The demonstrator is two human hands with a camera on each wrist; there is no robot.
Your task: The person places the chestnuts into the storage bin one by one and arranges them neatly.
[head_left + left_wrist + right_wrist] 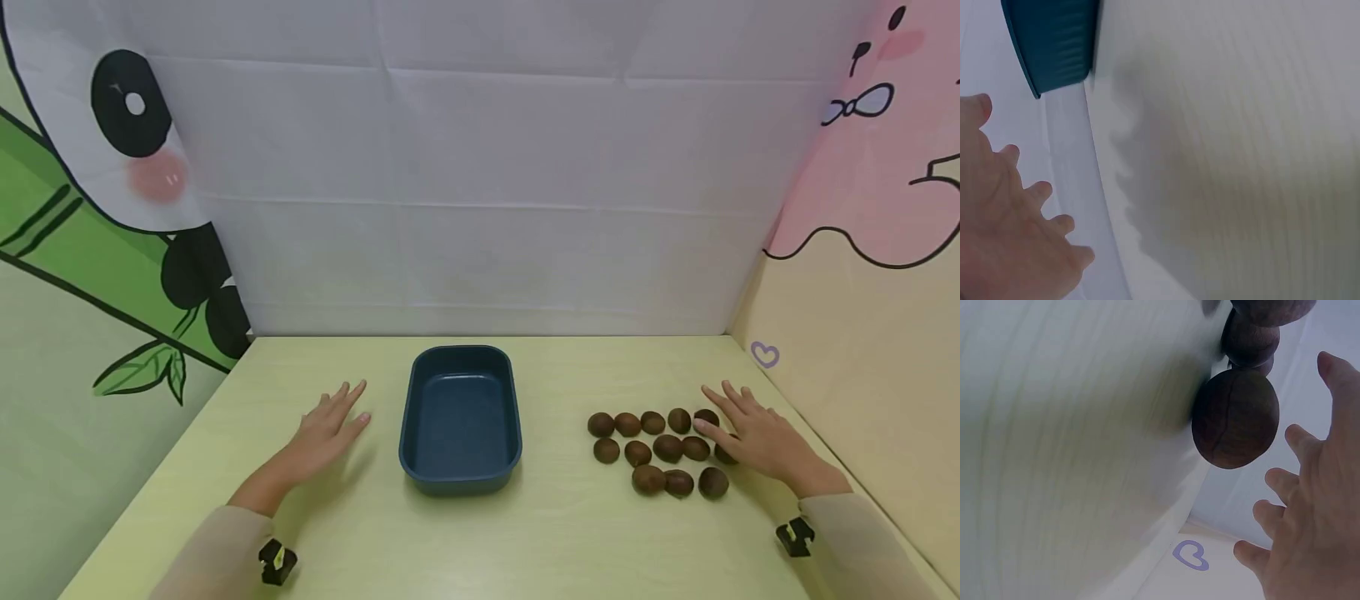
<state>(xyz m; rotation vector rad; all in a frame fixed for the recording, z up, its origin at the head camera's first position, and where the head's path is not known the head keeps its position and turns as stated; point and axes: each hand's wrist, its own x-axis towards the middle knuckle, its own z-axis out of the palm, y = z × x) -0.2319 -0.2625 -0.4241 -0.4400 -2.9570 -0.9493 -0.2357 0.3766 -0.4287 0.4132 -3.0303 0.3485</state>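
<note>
Several round, dark brown nuts [667, 448] lie in three loose rows on the right of the table. One nut [1235, 419] shows a thin seam close up in the right wrist view. My right hand [765, 437] hovers at the right end of these rows with fingers spread, partly covering the nuts there. A deep blue rectangular tub [461, 425] stands upright at the middle, with nothing inside. To its left, my left hand [318, 442] is held over the table, fingers apart, and holds nothing. The tub's corner [1054, 44] shows above that hand in the left wrist view.
The pale wood table [540, 542] ends at a white cloth backdrop [495, 200]. Printed cartoon walls stand on both sides, a panda [142, 125] at left and a pink figure [862, 192] at right. Black wrist devices [277, 562] sit below both sleeves.
</note>
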